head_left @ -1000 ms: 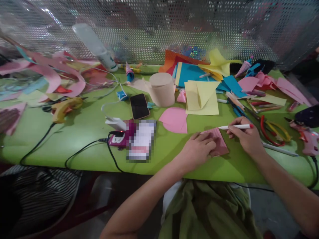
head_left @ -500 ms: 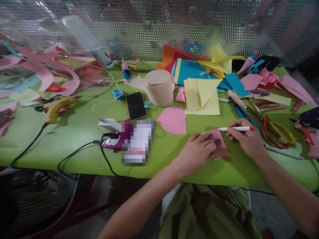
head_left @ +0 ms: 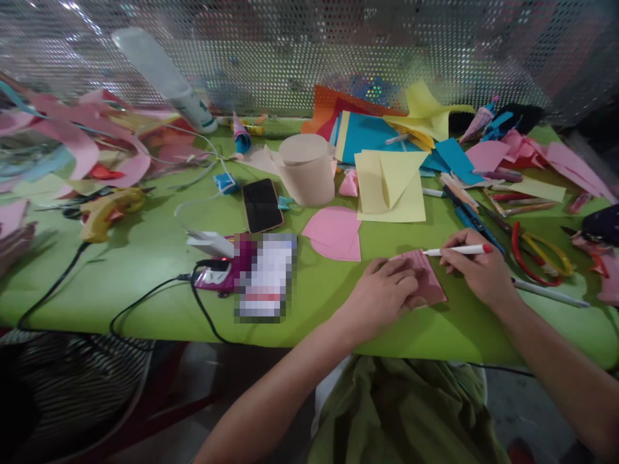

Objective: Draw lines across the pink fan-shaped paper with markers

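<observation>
Pink paper (head_left: 430,283): under the fingers of the left hand (head_left: 387,290) and to the left of the right hand (head_left: 471,267). Judged light and thin, soft enough to crease, prone to slide or turn if unpinned. Best hold: flat fingers near its left side, as now, or a pinch at a free corner; a hard squeeze would likely buckle it.

White marker (head_left: 457,250): in the right hand, probably light, stiff and smooth. Best taken by the barrel, close behind the tip.

Appearance: paper is dusty pink, straight along its right edge, with faint lines across the upper part; left portion hidden by the fingers, so full outline unknown. Marker is slim and white with a red end, lying nearly level, tip pointing left to the paper's upper right corner — contact with the surface cannot be told.

Left hand: palm down, fingers loosely bent and close together, pressing rather than gripping. Right hand: closed in a pen grip, thumb and fingers on the barrel.

Nearby: pink cut pieces (head_left: 333,235) beyond the left hand, to its left; red- and yellow-handled tool (head_left: 563,258) just right of the right hand.
</observation>
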`<state>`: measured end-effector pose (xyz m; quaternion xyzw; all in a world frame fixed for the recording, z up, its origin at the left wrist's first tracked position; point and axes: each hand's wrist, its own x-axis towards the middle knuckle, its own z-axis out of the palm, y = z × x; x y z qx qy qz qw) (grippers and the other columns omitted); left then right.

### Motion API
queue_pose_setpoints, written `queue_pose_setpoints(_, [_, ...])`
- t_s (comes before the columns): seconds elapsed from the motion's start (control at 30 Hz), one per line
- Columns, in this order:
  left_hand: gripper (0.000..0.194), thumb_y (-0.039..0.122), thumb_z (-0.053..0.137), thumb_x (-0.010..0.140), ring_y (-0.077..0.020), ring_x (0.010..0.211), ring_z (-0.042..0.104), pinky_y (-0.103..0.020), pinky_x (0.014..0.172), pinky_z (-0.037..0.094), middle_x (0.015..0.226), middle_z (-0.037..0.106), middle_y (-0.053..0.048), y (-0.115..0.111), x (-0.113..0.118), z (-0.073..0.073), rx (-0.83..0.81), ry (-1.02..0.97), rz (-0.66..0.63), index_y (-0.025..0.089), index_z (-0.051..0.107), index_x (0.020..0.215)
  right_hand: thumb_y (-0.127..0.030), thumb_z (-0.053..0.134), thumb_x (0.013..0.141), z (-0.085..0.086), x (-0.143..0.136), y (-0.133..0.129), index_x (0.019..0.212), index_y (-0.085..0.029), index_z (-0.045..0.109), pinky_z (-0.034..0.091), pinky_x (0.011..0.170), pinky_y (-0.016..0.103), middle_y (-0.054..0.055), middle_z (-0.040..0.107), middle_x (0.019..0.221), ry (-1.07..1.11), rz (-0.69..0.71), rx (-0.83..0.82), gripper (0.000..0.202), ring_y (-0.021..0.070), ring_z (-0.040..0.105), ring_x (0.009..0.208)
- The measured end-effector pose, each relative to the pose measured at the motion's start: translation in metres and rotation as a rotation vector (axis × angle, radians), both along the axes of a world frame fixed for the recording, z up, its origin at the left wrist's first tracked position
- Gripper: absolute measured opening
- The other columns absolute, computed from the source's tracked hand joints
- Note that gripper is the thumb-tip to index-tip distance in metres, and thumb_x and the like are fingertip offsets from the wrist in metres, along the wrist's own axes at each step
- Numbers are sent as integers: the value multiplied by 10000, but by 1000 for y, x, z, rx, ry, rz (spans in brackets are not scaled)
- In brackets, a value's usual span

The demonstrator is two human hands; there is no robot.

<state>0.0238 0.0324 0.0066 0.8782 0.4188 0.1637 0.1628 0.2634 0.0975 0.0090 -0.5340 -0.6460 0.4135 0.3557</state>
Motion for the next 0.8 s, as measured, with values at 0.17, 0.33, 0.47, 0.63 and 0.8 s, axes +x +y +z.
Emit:
queue_pose_setpoints(0.17, [319,455,536,1122,-309,1535,528,-516,1176,443,1436,751,-66,0,0,0,-14,-7,-5,201,726,1084,-426,786,924,-1,1,1,885,-242,673,498,590,287,-10,701,728,0,7,3,220,157,631,621])
queue_pose_setpoints(0.33, [313,459,537,1121,-301,1537,526,-518,1183,437,1438,750,-69,0,0,0,-19,-11,-2,207,722,1102,-454,788,924,-2,1,1,888,-245,680,494,586,289,-7,707,734,21,-3,-2,238,158,631,620])
queue_pose_setpoints(0.47, [301,442,531,1125,-298,1541,520,-511,1184,433,1428,753,-72,0,0,1,-36,-21,-1,211,722,1095,-493,781,927,0,0,1,890,-256,684,507,589,306,1,715,746,21,6,0,258,174,637,633])
queue_pose_setpoints(0.63, [286,448,562,1111,-294,1520,539,-504,1182,433,1443,743,-68,0,-1,1,-43,-36,-1,212,721,1081,-445,790,903,3,0,-2,843,-254,675,469,569,306,-15,686,694,-13,1,2,231,164,602,595])
queue_pose_setpoints(0.8, [268,441,585,1102,-279,1519,538,-496,1182,437,1469,729,-70,0,-1,1,-42,-28,4,216,729,1077,-362,764,904,2,2,-3,840,-252,667,438,551,304,-22,673,672,-27,10,1,160,161,578,584])
